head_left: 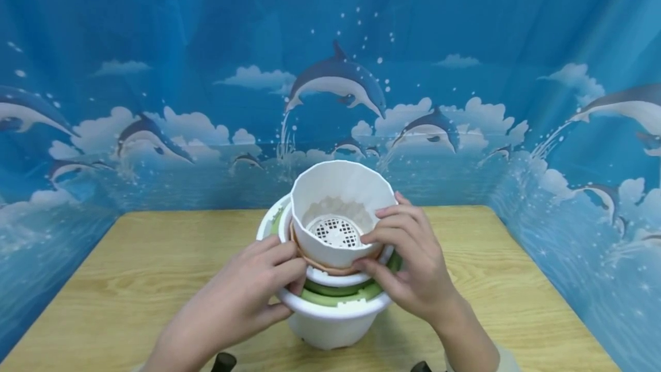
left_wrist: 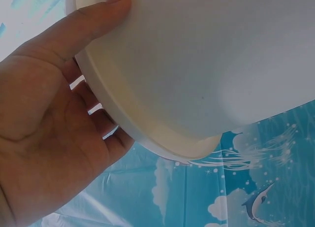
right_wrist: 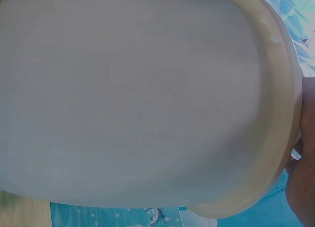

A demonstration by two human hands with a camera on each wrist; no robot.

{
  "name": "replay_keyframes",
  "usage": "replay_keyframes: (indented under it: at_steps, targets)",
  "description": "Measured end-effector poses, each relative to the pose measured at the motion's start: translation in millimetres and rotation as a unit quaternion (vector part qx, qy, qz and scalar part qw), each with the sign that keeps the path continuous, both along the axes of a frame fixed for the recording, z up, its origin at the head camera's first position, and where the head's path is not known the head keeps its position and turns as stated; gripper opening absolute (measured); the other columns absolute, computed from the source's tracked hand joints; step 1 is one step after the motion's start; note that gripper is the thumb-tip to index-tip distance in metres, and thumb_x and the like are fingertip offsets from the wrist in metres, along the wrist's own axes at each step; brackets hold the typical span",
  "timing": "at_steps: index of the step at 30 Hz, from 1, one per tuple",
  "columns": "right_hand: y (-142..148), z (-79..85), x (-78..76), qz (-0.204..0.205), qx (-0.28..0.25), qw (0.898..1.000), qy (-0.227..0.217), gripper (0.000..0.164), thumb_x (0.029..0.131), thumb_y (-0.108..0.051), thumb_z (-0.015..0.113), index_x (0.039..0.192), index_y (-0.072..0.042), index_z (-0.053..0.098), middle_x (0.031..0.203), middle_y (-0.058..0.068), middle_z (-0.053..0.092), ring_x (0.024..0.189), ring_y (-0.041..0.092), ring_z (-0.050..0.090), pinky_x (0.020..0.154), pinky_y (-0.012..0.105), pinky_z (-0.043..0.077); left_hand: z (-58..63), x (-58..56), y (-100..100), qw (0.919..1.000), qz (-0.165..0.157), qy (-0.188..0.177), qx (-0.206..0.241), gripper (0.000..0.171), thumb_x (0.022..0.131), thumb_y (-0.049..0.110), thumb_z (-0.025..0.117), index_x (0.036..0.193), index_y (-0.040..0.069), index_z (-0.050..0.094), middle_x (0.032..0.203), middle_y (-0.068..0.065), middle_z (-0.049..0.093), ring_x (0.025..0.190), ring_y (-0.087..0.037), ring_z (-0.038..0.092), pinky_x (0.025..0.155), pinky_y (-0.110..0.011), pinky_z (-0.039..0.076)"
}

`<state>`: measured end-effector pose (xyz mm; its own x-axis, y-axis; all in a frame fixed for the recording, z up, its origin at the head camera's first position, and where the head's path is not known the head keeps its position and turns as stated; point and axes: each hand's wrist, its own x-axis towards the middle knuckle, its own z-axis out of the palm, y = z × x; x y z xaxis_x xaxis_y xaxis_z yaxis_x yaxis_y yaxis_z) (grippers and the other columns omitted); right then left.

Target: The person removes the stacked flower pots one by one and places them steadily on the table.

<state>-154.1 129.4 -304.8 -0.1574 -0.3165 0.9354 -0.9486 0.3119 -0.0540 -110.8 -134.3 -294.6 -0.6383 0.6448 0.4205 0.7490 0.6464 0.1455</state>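
Several plant pots are nested in one stack in the head view. Outermost is a large white pot, with a green pot rim inside it, then a white rim and an orange rim. A smaller white faceted pot with a mesh bottom sits tilted on top. My right hand pinches its right side, fingers inside and thumb outside. At the stack's left my left hand grips the big pot's rim. In the left wrist view its thumb presses the outer wall.
The stack is over a wooden table near its front. Behind and beside the table hangs a blue curtain with dolphins and clouds. Two dark rounded objects poke up at the bottom edge of the head view.
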Motion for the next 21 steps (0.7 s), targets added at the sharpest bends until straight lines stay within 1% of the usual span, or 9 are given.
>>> replay_keyframes:
  at_steps: [6,12,21]
  targets:
    - [-1.5,-0.2,-1.0,-0.004,-0.031,0.999,0.026,0.032,0.092,-0.031,0.071,0.087,0.0,0.065,0.092,0.01,0.064,0.104,0.031,0.055,0.116,0.052,0.029,-1.1,-0.3,-0.3,1.0,-0.001,-0.001,-0.002,0.041,0.071,0.021,0.087,0.083,0.031,0.049,0.088,0.02,0.044,0.084,-0.005,0.04,0.072,-0.025,0.039]
    - [0.2,4.7,0.8,-0.007,-0.055,0.998,0.033,0.034,0.092,-0.032,0.072,0.084,0.001,0.064,0.089,0.013,0.063,0.102,0.03,0.056,0.115,0.051,0.031,-0.2,-1.3,-0.8,1.0,-0.007,-0.001,-0.001,0.039,0.074,0.023,0.086,0.084,0.031,0.049,0.089,0.02,0.044,0.084,-0.005,0.04,0.072,-0.025,0.038]
    - [3.0,15.3,3.9,0.004,-0.115,0.992,0.047,0.039,0.089,-0.031,0.075,0.077,0.003,0.06,0.081,0.015,0.06,0.1,0.029,0.057,0.115,0.051,0.032,0.6,-2.2,-0.5,0.9999,-0.009,0.003,-0.003,0.039,0.074,0.023,0.085,0.083,0.03,0.048,0.087,0.02,0.042,0.083,-0.005,0.038,0.071,-0.025,0.037]
